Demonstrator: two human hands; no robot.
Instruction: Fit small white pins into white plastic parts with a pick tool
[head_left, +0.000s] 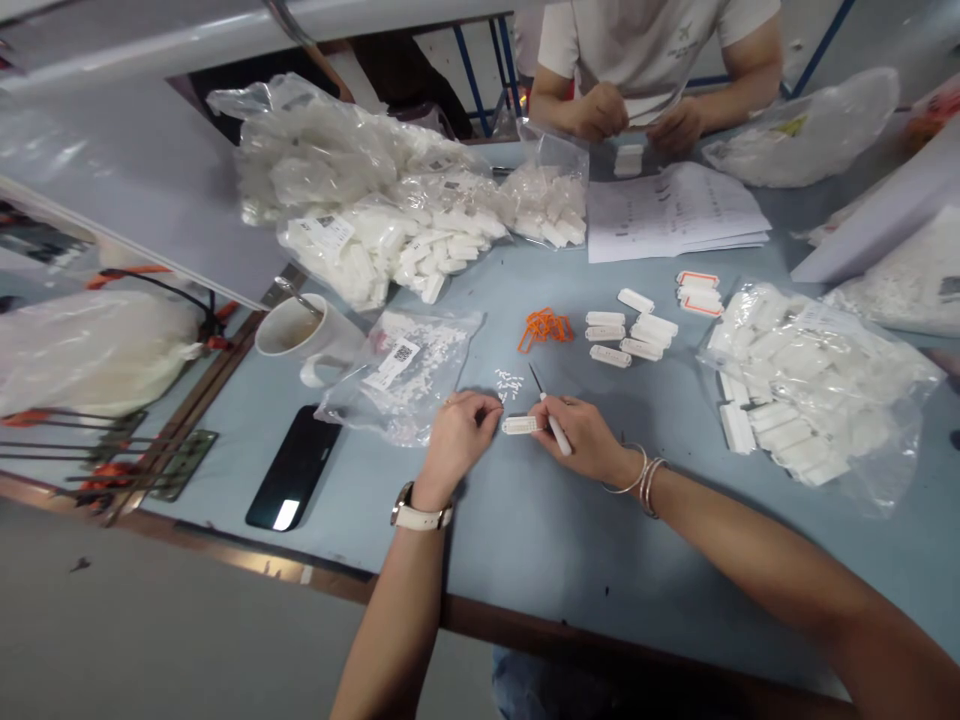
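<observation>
My right hand (579,434) is closed around a thin tool with a white handle (559,436), its dark tip pointing up and left. A white connector block (519,425) with rows of small holes lies at that hand's fingertips. Just left of the block, my left hand (463,432) has thumb and fingers pinched together; what they hold, if anything, is too small to name. Tiny white pieces (510,382) lie scattered beyond the fingertips. Behind them is a heap of orange rings (546,328), with several white blocks (609,356) to its right.
A phone (292,468), a mug (292,335) with a spoon and a bag of tiny parts (420,370) are on the left. Bags of white blocks lie behind (390,240) and right (817,380). Papers (667,215) lie before another person's hands (675,127).
</observation>
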